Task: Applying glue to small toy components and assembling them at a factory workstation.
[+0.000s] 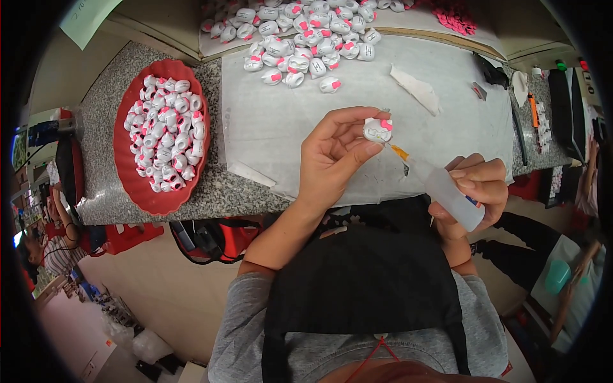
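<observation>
Between the thumb and fingers of my left hand point(332, 153) is a small white figurine head point(377, 130) with a pink bow. My right hand point(480, 188) grips a translucent white squeeze bottle point(450, 195), tilted so its orange nozzle point(400, 152) points up and left. A thin tip beyond the nozzle reaches the lower edge of the figurine head; whether it touches cannot be made out. Both hands are above the white sheet point(268, 127) that covers the worktop.
A red scalloped tray point(159, 207) at the left is full of similar heads. More heads lie in a pile point(306, 45) at the back, with small pink pieces point(454, 17) to its right. Torn white paper point(415, 89) and an orange pen-like tool point(532, 110) lie at the right.
</observation>
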Action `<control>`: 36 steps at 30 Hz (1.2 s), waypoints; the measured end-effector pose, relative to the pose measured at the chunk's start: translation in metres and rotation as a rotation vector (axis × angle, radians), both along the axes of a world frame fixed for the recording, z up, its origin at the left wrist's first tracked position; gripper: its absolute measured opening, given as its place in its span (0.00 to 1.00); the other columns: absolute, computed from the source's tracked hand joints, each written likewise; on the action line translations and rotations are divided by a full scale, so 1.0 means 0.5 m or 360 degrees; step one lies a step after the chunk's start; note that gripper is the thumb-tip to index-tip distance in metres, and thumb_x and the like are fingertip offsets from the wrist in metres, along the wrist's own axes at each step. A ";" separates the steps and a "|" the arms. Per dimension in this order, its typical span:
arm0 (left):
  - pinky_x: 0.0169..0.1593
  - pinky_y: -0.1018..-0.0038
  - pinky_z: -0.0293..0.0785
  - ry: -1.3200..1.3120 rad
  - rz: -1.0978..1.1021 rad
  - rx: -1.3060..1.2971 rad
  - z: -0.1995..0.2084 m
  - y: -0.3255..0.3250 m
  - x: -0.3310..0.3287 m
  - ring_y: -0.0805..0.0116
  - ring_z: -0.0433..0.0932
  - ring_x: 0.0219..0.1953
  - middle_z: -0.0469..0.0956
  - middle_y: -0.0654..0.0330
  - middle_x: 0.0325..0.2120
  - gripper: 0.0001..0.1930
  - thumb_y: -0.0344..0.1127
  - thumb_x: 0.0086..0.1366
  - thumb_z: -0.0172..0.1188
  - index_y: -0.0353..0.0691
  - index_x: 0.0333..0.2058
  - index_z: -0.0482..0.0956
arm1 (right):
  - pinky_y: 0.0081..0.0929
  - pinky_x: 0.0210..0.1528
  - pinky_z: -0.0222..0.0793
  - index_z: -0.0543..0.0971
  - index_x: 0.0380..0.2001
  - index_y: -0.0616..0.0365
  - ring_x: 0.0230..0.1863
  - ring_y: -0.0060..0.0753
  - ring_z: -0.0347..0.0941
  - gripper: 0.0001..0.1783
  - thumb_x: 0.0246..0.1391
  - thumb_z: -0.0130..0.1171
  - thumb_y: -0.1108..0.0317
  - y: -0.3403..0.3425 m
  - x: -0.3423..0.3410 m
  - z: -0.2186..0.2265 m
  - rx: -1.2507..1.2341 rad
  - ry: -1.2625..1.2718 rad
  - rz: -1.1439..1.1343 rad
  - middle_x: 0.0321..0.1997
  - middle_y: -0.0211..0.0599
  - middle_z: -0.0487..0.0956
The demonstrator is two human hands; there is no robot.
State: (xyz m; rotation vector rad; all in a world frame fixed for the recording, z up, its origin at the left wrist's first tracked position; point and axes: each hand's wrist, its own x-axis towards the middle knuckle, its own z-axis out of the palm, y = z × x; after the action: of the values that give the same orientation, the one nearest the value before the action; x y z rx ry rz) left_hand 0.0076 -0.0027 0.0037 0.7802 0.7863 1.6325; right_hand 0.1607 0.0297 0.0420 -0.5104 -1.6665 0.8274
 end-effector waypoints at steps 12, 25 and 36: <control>0.42 0.73 0.69 -0.0033 0.0004 -0.0024 0.002 -0.001 -0.001 0.66 0.70 0.39 0.68 0.48 0.39 0.17 0.21 0.50 0.52 0.31 0.41 0.62 | 0.14 0.20 0.60 0.68 0.26 0.57 0.20 0.19 0.59 0.21 0.25 0.67 0.71 0.002 0.005 -0.002 0.0026 0.0027 -0.0036 0.26 0.32 0.65; 0.43 0.79 0.67 -0.0036 -0.0075 0.0019 0.000 -0.002 0.000 0.71 0.69 0.41 0.67 0.50 0.39 0.17 0.18 0.50 0.51 0.30 0.41 0.62 | 0.14 0.20 0.60 0.68 0.26 0.57 0.20 0.19 0.59 0.21 0.25 0.68 0.71 -0.001 0.000 -0.005 0.0010 0.0080 0.0008 0.27 0.32 0.65; 0.42 0.79 0.66 0.0101 -0.0006 0.0053 -0.003 -0.001 0.004 0.72 0.69 0.39 0.68 0.53 0.38 0.17 0.18 0.48 0.52 0.30 0.40 0.65 | 0.14 0.20 0.59 0.68 0.27 0.57 0.20 0.19 0.59 0.22 0.25 0.67 0.72 0.001 -0.001 -0.004 0.0038 0.0054 0.0020 0.27 0.33 0.65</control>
State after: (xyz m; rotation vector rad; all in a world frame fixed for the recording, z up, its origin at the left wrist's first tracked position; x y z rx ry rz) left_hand 0.0096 -0.0032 0.0022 0.8603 0.8036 1.6277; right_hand 0.1603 0.0302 0.0400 -0.4673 -1.6479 0.8203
